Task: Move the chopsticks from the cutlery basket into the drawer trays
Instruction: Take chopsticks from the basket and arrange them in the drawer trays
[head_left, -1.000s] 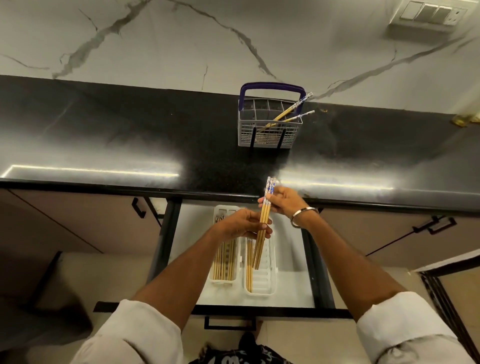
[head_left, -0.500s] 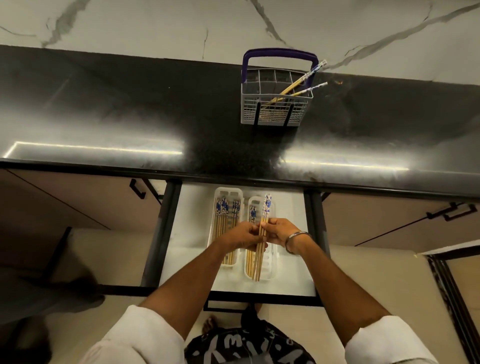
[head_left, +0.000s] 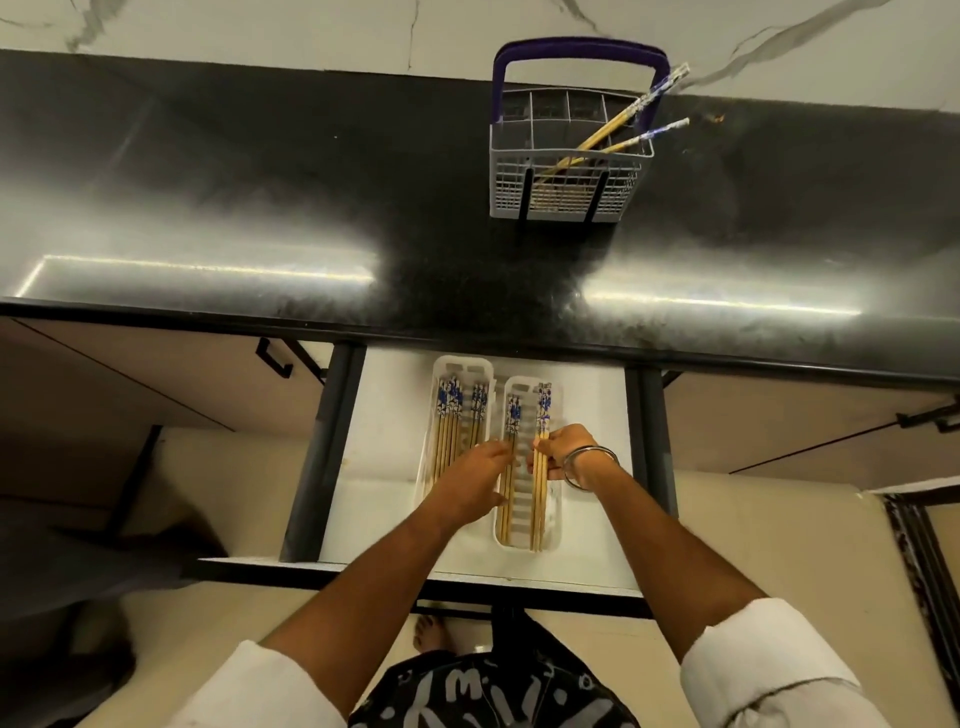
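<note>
Fingers and thumb of the right hand (head_left: 563, 451) pinch a small bundle of chopsticks (head_left: 540, 499) along the right side of the right tray (head_left: 555, 543); their plain tips reach the tray's near end and their blue-patterned heads point toward the far end. A metal bangle (head_left: 589, 467) circles that wrist. The left hand (head_left: 475, 480) hovers just left of it, over the gap between the two trays, fingers loosely extended with the tips at a second group of chopsticks (head_left: 506, 499) lying on the left side of the same tray; whether it actually grips them cannot be told. The left tray (head_left: 439, 371), just beside the right one, holds more chopsticks (head_left: 451, 431) lying lengthwise, patterned ends far. Both trays sit in the open white drawer (head_left: 384, 415) under the near edge of the black countertop (head_left: 260, 182). Far back on the counter, well apart from the hands and slightly right, stands the grey cutlery basket (head_left: 569, 200) with a purple handle. Two chopsticks (head_left: 618, 132) lean out of its right compartments, heads tilted up and to the right. White sleeves (head_left: 769, 670) show at the near edge on both arms.
</note>
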